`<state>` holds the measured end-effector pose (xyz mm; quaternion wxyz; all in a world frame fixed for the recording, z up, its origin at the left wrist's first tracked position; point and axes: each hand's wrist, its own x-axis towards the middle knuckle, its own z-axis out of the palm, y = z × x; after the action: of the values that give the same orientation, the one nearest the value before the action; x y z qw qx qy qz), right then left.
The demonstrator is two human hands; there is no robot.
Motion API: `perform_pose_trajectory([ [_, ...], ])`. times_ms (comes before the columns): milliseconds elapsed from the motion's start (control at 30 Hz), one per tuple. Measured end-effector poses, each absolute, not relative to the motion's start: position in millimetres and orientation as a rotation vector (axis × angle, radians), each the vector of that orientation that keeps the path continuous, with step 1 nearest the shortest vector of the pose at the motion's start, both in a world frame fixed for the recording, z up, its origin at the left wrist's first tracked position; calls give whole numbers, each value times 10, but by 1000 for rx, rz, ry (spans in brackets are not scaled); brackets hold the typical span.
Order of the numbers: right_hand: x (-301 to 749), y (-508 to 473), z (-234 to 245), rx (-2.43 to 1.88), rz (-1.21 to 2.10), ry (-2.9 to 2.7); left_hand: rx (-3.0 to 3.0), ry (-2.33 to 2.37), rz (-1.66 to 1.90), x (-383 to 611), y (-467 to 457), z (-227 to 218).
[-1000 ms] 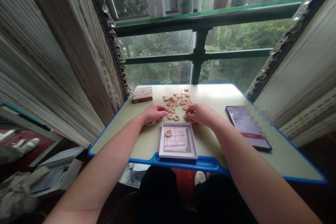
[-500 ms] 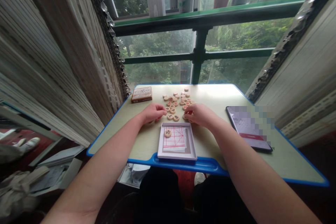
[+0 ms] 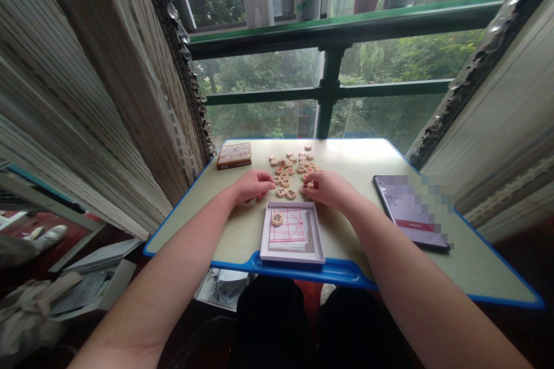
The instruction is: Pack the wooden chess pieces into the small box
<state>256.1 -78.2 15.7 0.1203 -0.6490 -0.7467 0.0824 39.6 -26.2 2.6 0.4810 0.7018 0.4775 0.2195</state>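
Round wooden Chinese chess pieces with red or black characters lie scattered in the middle of the table. My left hand rests left of them, its fingers loosely bent and no piece visible in it. On the right side, my right hand has its fingertips closed on a chess piece, partly hidden by the fingers. Between my forearms, a shallow white box tray holds a folded paper board with red lines. One black-marked piece lies on that paper.
A brown patterned box sits at the table's back left. To the right lies a tablet or phone, partly pixelated. The table has a blue edge with a blue groove in front. Curtains and a green-framed window surround it.
Both hands stay in nearly the same places, and the right fingers shift slightly at the piece. The view moves very slightly.
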Motion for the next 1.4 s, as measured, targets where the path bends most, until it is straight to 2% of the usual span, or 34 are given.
perform_pose_trajectory([
  [1400, 2528, -807, 181, -1808, 285, -2250, 1766, 1182, 435, 350, -248, 15],
])
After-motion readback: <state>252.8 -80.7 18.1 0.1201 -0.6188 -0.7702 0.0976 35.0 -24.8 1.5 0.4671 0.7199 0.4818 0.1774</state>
